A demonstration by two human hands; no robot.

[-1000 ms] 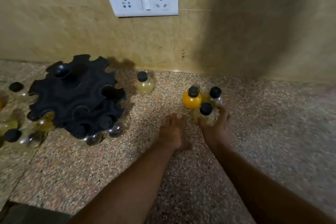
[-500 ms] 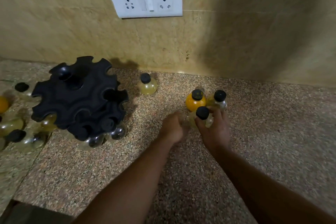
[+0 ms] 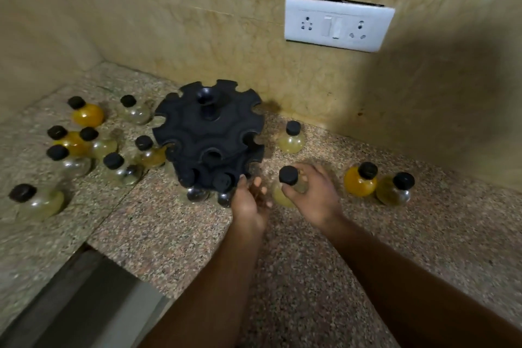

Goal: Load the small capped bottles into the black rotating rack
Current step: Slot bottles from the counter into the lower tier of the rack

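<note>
Bottle (image 3: 288, 176) gripped in the right hand (image 3: 313, 200) could slip if it clips the rack (image 3: 209, 138) rim, while the left hand (image 3: 250, 202) hovers slack and empty just beside.

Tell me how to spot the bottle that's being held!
Find the black rack on the speckled counter. Just right of its front edge, the right hand grips a pale yellow bottle with a black cap. It is the only bottle that a hand holds.

I log one view only: head-worn wide-angle camera, facing forward and steeply down, near the speckled counter (image 3: 423, 234); beige wall (image 3: 197, 22) across the upper frame.
</note>
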